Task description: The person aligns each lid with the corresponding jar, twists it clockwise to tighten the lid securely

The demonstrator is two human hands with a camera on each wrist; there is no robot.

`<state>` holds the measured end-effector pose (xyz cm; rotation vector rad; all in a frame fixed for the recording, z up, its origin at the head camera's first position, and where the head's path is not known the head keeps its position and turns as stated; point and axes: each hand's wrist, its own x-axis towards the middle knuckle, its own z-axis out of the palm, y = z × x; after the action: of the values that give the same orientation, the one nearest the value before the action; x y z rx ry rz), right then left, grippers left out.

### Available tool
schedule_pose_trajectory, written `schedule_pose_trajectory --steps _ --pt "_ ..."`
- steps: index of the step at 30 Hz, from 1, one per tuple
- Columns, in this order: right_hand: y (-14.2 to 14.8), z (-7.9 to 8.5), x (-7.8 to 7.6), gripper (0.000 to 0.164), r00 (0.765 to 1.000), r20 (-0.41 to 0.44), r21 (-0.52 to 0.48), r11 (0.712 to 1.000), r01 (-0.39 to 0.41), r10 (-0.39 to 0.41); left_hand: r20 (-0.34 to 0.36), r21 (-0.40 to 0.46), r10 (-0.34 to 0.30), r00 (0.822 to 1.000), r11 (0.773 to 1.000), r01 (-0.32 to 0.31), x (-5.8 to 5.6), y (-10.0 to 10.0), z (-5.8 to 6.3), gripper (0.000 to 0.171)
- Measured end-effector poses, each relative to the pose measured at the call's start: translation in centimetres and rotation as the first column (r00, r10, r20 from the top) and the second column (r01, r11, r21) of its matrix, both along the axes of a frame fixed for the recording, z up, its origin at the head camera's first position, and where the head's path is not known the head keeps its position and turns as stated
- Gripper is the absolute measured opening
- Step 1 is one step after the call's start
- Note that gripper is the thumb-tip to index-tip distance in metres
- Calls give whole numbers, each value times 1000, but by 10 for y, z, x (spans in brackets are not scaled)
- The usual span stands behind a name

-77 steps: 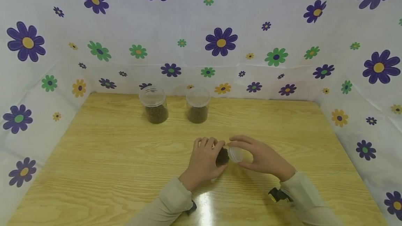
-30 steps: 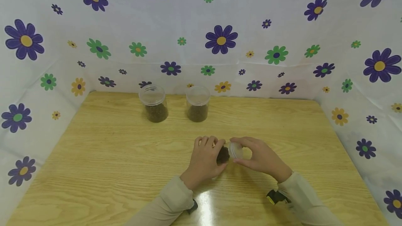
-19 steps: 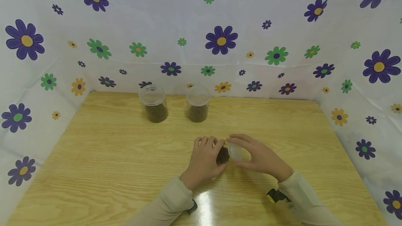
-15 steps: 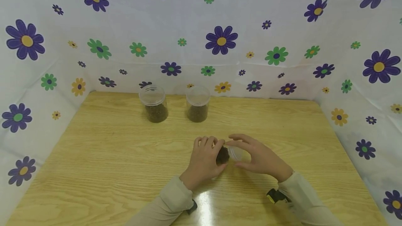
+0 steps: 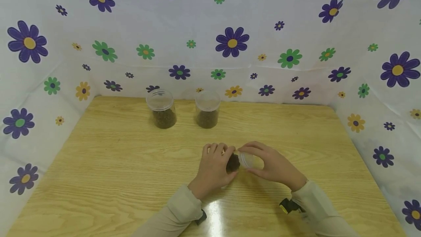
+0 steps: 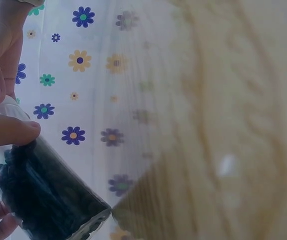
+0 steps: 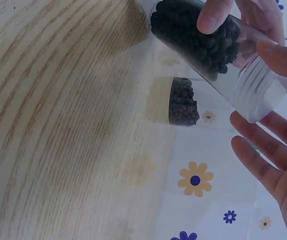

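A clear screw-top jar [image 5: 233, 164] partly filled with dark beans leans toward the right, its lower edge down at the table in the right wrist view. My left hand [image 5: 213, 167] grips its body, with the thumb [image 6: 13, 131] lying across the side. At the upper end sits the ridged clear lid [image 7: 258, 92]. My right hand [image 5: 276, 164] holds this lid between thumb and fingers, the fingertips right at its rim. Part of the jar's body is hidden behind the left hand in the head view.
Two similar lidded jars stand upright toward the back of the wooden table [image 5: 115, 164]: a left jar [image 5: 164, 118] and a right jar [image 5: 207, 118], both with dark contents. A flower-patterned white cloth [image 5: 184, 21] surrounds the table at the back and sides.
The right hand's fingers were on the lid a second ago, spread wider around half a second ago, and have now come back in on it. The left hand and jar stay nearly in place.
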<state>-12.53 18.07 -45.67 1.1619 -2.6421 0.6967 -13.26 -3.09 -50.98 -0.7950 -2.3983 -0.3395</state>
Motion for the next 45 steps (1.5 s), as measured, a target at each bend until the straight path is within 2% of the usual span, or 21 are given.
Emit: schedule_pose_trajectory --steps 7,10,16,21,24,26,29,33,35,36,37,39,42,45 --pt "1 0 -1 59 1000 -26 -36 999 8 -9 -19 7 -7 1000 1000 7 -2 2 1 62" --pt "0 0 -2 60 1000 -13 -51 999 9 -10 0 21 -4 1000 1000 4 -3 2 0 62" --pt "0 -3 -5 69 993 109 -80 995 64 -56 131 100 -14 991 995 1 -6 2 -1 62" --pt "1 -7 -6 75 979 175 -101 987 126 -107 249 219 -65 966 976 9 -7 1 1 63" --pt "1 -8 -8 70 973 210 -145 981 128 -96 318 272 -87 944 962 -3 -8 1 1 65" --pt "1 -10 -10 65 970 230 -172 978 118 -77 367 317 -115 923 949 -8 -8 2 1 65" --pt "2 -14 -12 58 966 254 -203 973 110 -56 454 418 -205 867 909 -3 -11 3 -2 64" --pt "4 -19 -13 53 960 276 -221 968 116 -52 544 581 -393 741 814 6 -15 4 -8 64" --pt "5 -20 -13 51 955 293 -227 966 124 -54 562 634 -460 687 773 0 -17 6 -10 65" --pt "5 -21 -13 51 952 302 -230 965 128 -55 567 654 -484 666 757 -6 -18 6 -10 65" --pt "5 -22 -13 50 950 308 -230 964 135 -59 571 665 -498 653 747 -12 -19 8 -11 66" --pt "6 -23 -13 51 942 329 -239 960 150 -65 580 678 -507 638 735 -33 -22 11 -13 66" --pt "7 -25 -14 52 931 352 -254 948 193 -95 586 689 -507 631 723 -59 -27 18 -14 65" --pt "9 -26 -17 53 917 372 -284 924 258 -141 589 690 -498 636 719 -77 -34 28 -15 65"
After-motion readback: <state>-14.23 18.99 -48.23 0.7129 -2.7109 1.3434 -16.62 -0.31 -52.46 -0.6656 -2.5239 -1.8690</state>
